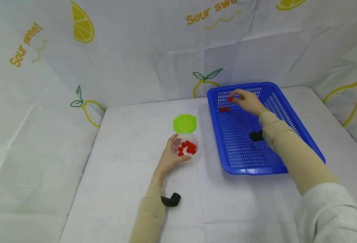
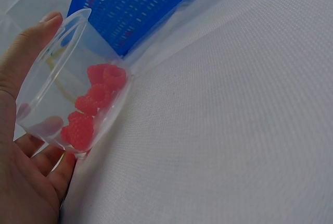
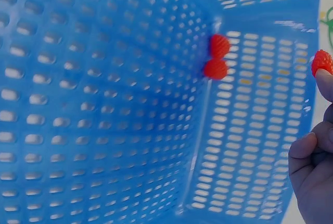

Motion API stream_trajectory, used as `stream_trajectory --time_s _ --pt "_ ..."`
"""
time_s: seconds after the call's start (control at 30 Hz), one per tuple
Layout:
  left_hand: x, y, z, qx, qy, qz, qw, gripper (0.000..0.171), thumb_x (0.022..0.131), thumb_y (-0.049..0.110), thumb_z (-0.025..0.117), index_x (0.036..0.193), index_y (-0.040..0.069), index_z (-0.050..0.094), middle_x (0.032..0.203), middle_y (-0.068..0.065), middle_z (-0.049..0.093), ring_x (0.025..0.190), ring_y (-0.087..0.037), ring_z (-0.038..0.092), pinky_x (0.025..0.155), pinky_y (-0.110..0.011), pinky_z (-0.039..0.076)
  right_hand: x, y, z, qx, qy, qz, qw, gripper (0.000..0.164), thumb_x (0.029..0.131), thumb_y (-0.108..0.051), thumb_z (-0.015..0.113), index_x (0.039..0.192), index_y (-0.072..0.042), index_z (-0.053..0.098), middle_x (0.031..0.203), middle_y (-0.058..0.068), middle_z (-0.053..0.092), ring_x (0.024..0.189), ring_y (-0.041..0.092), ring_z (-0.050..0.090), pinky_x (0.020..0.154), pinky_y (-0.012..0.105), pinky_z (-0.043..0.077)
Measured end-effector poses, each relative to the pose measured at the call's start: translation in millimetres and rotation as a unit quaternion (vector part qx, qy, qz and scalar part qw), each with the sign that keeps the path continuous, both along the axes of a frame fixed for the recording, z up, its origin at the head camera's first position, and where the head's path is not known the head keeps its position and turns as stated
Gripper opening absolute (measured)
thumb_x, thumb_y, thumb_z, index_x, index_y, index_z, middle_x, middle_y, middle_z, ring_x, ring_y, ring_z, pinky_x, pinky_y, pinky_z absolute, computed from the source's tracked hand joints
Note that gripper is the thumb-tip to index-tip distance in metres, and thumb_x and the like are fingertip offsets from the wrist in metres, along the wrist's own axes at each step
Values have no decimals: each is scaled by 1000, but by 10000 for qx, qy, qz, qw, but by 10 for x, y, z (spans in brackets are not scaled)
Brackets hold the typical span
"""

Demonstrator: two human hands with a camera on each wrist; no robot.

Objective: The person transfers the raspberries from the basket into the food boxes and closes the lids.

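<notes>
My left hand point(image 1: 168, 158) holds a clear plastic cup point(image 2: 78, 31) on the table, thumb and fingers round its side. Inside the cup lie several red raspberries point(image 2: 99, 96). Over the far end of the blue basket point(image 1: 216, 135), my right hand point(image 1: 249, 101) pinches one raspberry point(image 3: 322, 62) between thumb and fingertips. Two more raspberries point(image 3: 218, 56) lie side by side on the basket floor against its end wall, below the right hand.
A bright green lid point(image 1: 185, 123) lies on the white table point(image 1: 120, 168) just behind the cup. The basket stands to the right of both, its raised rim point(image 1: 221, 158) facing the cup. Behind the table hangs a lemon-printed cloth point(image 1: 136, 60).
</notes>
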State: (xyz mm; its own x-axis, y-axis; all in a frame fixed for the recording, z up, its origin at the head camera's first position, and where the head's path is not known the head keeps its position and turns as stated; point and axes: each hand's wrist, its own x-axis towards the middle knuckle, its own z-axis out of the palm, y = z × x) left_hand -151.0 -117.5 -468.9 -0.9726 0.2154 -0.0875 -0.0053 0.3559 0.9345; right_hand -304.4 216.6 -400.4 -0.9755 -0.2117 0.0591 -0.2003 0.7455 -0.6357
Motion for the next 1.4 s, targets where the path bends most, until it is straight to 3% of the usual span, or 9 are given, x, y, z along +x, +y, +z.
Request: stream_trajectory --time_s 0.17,0.3,0.57,0.7,0.8,0.97,1.17,1.4 --pt "-83 -30 -226 63 -52 113 9999 92 71 31 80 142 35 23 142 3 42 134 -18 37 112 -49 30 54 -81 98 -104 182 130 9997 24 96 -22 52 118 -15 58 71 5 39 60 19 37 53 31 31" --pt "-104 -37 -287 104 23 139 9998 92 69 35 81 141 38 24 140 6 43 133 -16 38 112 -49 30 97 -181 187 -184 288 263 9991 24 95 -25 53 117 -16 59 67 3 38 55 16 35 51 31 30" --pt "-104 -30 -281 103 11 145 9998 92 69 34 81 141 37 24 140 6 44 133 -15 38 112 -47 31 242 -468 404 -418 365 638 9964 22 94 -27 54 115 -22 59 67 3 36 54 19 36 52 31 34" --pt "-22 -3 -61 115 -84 61 9999 91 73 24 79 145 25 22 143 -4 42 135 -21 36 113 -47 30 336 -644 516 -471 421 902 9939 21 94 -25 55 114 -23 59 67 3 38 51 19 38 50 29 36" --pt "-13 2 -19 110 -164 13 9998 92 75 19 78 147 20 20 146 -9 39 136 -25 34 113 -48 29 416 -776 589 -517 522 1130 9909 20 93 -21 56 112 -22 61 66 3 38 51 18 38 50 27 35" --pt "-96 -23 -236 154 -137 64 9998 95 72 24 80 146 29 20 145 -1 40 136 -20 34 113 -48 29 538 -963 670 -554 740 1614 9825 20 92 -16 57 111 -18 63 66 2 38 55 17 36 51 25 31" --pt "-112 -18 -268 79 -41 145 9999 94 70 34 81 143 34 22 142 3 42 134 -17 37 111 -47 32 607 -1142 673 -669 702 2199 9707 18 92 -12 57 108 -16 64 63 0 35 55 16 35 51 23 29" --pt "-111 -20 -272 86 39 153 9998 95 68 39 81 142 35 23 140 4 44 133 -15 38 112 -46 32 639 -1314 570 -741 467 2779 9566 16 92 -12 57 106 -16 64 65 0 43 56 16 37 51 22 31"
